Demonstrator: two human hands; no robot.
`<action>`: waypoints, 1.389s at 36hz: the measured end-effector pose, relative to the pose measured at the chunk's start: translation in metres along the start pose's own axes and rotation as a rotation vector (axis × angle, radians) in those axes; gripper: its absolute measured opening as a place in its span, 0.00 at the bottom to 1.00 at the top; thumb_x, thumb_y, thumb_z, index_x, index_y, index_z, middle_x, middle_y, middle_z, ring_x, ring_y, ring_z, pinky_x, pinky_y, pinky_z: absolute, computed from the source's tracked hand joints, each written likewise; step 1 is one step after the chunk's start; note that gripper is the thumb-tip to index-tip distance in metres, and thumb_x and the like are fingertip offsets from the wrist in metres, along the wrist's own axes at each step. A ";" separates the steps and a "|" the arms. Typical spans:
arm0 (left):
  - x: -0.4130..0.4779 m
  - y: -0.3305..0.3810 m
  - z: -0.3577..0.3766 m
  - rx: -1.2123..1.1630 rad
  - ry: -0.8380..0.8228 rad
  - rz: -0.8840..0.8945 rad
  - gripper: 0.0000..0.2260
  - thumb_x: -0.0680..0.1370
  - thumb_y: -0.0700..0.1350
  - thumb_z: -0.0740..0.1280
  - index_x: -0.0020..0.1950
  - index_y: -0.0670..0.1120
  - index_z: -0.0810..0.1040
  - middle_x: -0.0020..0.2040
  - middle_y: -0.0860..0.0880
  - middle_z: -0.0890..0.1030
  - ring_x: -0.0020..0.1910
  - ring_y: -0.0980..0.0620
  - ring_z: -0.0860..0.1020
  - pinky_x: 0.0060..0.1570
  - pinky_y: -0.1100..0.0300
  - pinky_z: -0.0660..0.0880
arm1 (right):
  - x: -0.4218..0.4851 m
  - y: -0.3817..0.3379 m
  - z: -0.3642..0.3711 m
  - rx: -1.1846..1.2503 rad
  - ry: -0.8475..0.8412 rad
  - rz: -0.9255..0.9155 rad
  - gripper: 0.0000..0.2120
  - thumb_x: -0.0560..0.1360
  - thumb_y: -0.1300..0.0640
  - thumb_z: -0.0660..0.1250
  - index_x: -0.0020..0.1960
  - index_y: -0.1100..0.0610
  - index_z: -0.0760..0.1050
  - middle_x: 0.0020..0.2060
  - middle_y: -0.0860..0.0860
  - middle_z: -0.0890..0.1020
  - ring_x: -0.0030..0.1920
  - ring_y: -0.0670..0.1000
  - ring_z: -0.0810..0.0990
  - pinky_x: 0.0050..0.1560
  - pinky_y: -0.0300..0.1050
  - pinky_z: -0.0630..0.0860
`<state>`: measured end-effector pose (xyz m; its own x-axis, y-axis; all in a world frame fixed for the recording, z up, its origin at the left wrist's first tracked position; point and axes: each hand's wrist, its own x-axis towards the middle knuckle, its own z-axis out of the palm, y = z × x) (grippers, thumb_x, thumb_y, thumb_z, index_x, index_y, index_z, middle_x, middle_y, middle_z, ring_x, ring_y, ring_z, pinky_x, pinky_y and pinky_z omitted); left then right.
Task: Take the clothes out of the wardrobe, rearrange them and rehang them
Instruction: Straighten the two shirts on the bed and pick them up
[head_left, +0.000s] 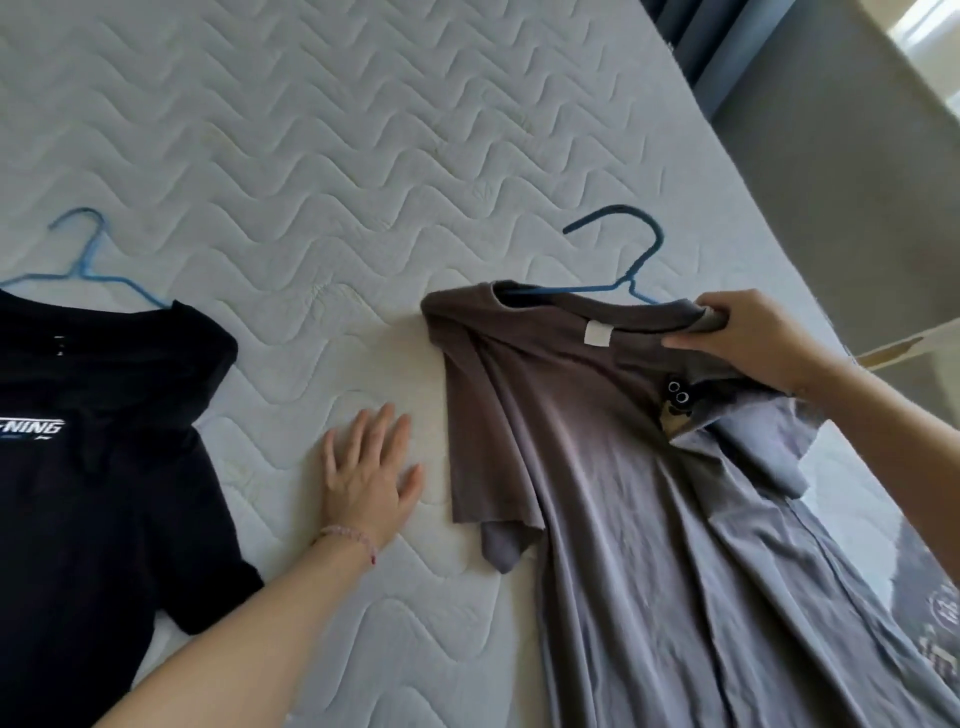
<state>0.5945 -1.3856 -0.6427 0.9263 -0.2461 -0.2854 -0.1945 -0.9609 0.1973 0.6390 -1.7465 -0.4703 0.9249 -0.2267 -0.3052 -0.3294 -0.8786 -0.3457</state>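
Two shirts on hangers lie on a quilted mattress (311, 130).
The right hand (753, 338) grips the grey T-shirt (597, 467) at its neckline, where a dark blue hanger (644, 249) pokes out; the left hand (369, 478) rests flat, fingers spread, on the mattress between it and the black T-shirt (104, 493) with its light blue hanger (83, 265).

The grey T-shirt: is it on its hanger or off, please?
On: the blue hanger lies inside the grey T-shirt collar, hook out; right hand grips one shoulder.

Left shirt (104, 493), right shirt (597, 467), probably hangered, on mattress (311, 156).
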 end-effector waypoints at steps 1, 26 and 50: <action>0.000 0.000 -0.006 -0.012 -0.031 0.004 0.27 0.71 0.57 0.55 0.68 0.50 0.72 0.70 0.48 0.72 0.69 0.45 0.70 0.66 0.38 0.64 | -0.011 -0.013 -0.006 0.020 -0.004 -0.002 0.12 0.68 0.49 0.74 0.37 0.56 0.75 0.32 0.51 0.78 0.35 0.49 0.73 0.35 0.37 0.68; -0.065 -0.268 -0.168 0.005 0.178 -0.251 0.20 0.78 0.51 0.58 0.70 0.47 0.68 0.68 0.49 0.72 0.65 0.48 0.72 0.63 0.52 0.68 | -0.058 -0.293 0.070 0.696 -0.191 0.232 0.10 0.76 0.52 0.64 0.48 0.57 0.80 0.44 0.58 0.83 0.47 0.59 0.81 0.56 0.56 0.77; 0.096 -0.432 -0.137 0.023 -0.116 -0.505 0.26 0.82 0.48 0.51 0.78 0.47 0.46 0.78 0.45 0.49 0.77 0.44 0.47 0.73 0.42 0.45 | -0.009 -0.200 0.176 0.703 -0.059 0.390 0.07 0.78 0.56 0.62 0.47 0.55 0.79 0.45 0.57 0.82 0.46 0.56 0.79 0.59 0.52 0.74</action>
<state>0.8117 -0.9771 -0.6267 0.8649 0.2380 -0.4420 0.2594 -0.9657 -0.0124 0.6629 -1.4943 -0.5541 0.7137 -0.4225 -0.5587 -0.6869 -0.2662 -0.6762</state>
